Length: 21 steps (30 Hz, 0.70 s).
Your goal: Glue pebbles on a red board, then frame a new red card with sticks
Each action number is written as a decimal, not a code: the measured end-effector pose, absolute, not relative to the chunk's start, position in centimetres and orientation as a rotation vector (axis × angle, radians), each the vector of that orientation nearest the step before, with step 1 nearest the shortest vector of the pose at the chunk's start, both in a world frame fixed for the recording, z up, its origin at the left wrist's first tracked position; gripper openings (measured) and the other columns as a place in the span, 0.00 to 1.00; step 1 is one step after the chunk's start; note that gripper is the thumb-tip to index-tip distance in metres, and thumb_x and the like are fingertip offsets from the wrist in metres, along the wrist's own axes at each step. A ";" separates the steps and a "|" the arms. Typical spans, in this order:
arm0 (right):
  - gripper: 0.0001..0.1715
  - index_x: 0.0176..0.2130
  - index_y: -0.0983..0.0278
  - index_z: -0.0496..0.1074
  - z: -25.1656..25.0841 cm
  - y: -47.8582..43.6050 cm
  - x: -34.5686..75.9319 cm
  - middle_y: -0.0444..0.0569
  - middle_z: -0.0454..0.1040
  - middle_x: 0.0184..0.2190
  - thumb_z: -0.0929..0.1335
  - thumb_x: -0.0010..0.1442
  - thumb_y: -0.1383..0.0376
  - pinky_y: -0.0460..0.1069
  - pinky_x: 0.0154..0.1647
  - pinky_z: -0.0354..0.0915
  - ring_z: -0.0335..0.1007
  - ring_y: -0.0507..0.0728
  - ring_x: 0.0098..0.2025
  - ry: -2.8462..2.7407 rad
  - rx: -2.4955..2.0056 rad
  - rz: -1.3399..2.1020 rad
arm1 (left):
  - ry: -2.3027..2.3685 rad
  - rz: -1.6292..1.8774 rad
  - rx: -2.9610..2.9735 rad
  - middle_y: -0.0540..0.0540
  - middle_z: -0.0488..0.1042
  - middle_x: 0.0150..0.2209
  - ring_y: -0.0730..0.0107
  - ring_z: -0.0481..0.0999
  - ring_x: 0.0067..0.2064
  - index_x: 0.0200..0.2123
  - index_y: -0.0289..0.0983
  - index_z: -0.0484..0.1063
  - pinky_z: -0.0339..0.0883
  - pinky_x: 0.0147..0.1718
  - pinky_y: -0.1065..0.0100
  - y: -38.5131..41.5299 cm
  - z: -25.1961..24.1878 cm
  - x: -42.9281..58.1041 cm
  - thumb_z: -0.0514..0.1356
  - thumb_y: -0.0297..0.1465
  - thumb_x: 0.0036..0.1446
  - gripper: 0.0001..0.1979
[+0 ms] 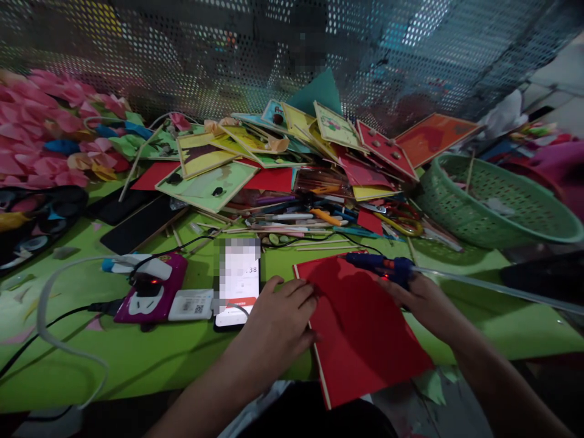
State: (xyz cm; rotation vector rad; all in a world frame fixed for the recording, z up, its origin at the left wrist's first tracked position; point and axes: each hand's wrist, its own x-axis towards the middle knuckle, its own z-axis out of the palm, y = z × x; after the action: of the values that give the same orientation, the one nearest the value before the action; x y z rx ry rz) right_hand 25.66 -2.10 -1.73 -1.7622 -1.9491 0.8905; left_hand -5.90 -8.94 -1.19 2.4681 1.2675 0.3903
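A red card sheet (365,331) lies on the green table (150,359) in front of me, its near corner hanging over the edge. My left hand (278,322) rests flat on the sheet's left edge, fingers stretched out. My right hand (422,298) is wrapped round a blue glue gun (378,266), whose nozzle points left over the sheet's top edge. A clear glue stick (493,286) sticks out of the gun to the right.
A lit phone (238,283) lies just left of my left hand, beside a purple phone (150,295), a white charger and cables. Behind lie stacked paper craft cards (274,152), pens and scissors. A green basket (493,201) stands right. Pink paper flowers (50,134) are piled left.
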 end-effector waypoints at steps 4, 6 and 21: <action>0.33 0.22 0.60 0.64 -1.4 -2.2 26.0 0.41 0.60 0.18 0.68 0.58 0.36 0.48 0.21 0.50 0.52 0.52 0.22 -1.918 -1.795 0.875 | 1.268 0.417 2.474 0.42 0.73 0.64 0.53 0.72 0.64 0.60 0.37 0.71 0.63 0.60 0.47 -9.1 -1.4 -6.0 0.67 0.40 0.64 0.24; 0.36 0.20 0.59 0.61 -1.2 -2.3 26.3 0.41 0.58 0.17 0.67 0.57 0.33 0.48 0.21 0.49 0.51 0.51 0.22 -1.880 -1.817 0.869 | 1.273 0.430 2.482 0.42 0.74 0.64 0.53 0.71 0.65 0.59 0.36 0.72 0.62 0.60 0.47 -9.2 -1.5 -6.0 0.66 0.40 0.65 0.24; 0.30 0.24 0.60 0.66 -1.9 -2.3 26.1 0.40 0.60 0.17 0.70 0.58 0.39 0.48 0.21 0.51 0.53 0.52 0.22 -1.887 -1.767 0.900 | 1.280 0.419 2.461 0.42 0.74 0.63 0.55 0.71 0.65 0.60 0.38 0.72 0.62 0.61 0.49 -9.0 -1.4 -6.1 0.67 0.40 0.64 0.24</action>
State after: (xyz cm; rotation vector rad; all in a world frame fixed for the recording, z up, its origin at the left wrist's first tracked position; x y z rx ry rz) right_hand 26.11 -2.34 -1.90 -1.7667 -1.8867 0.9004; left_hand -6.14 -9.00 -1.44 2.4607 1.2802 0.4192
